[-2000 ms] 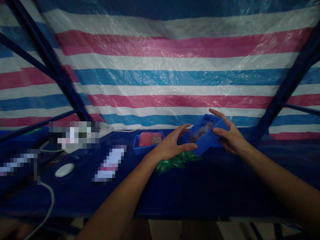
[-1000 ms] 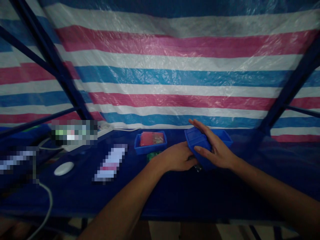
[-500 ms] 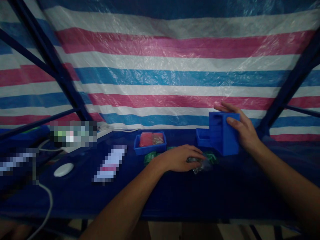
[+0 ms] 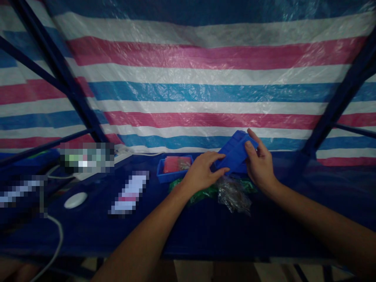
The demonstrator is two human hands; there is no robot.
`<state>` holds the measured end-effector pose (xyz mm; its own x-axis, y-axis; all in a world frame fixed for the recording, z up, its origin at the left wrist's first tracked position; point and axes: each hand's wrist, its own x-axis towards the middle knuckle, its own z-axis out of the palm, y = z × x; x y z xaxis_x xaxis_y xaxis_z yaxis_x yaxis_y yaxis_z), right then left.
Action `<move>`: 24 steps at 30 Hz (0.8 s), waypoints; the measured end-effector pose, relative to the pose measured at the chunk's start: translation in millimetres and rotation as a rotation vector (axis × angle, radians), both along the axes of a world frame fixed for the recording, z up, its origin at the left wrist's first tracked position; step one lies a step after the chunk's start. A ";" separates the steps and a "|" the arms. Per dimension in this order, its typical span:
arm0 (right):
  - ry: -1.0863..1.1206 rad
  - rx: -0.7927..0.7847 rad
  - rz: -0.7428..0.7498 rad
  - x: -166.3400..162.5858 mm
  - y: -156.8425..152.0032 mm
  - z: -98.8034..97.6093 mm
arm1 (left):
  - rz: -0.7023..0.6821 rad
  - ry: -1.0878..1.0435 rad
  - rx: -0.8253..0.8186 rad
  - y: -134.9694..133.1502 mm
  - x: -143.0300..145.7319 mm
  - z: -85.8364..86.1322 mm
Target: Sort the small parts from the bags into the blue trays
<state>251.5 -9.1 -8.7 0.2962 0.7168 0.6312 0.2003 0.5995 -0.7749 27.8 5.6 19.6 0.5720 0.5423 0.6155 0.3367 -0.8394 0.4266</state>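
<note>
As the blue bin (image 4: 233,152) tilts: left hand (image 4: 202,172) and right hand (image 4: 260,166) both grasp it, just above the table (image 4: 205,231).
Below it: clear bags (image 4: 233,194) lie uncovered on green packets (image 4: 202,192).
Next move: calls for a steady two-handed hold, I judge.
Half a second ago: the left hand pressed the bags and the right alone held the bin.

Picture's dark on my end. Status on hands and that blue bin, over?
Left hand and right hand both gripping blue bin, tilted. Clear bags and green packets lying just beneath it. Second bin at left, apart.
</note>
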 end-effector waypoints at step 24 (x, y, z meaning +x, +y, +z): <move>-1.117 -0.316 -0.166 40.6 8.5 -14.5 | 0.180 0.511 0.041 41.0 -38.2 -5.4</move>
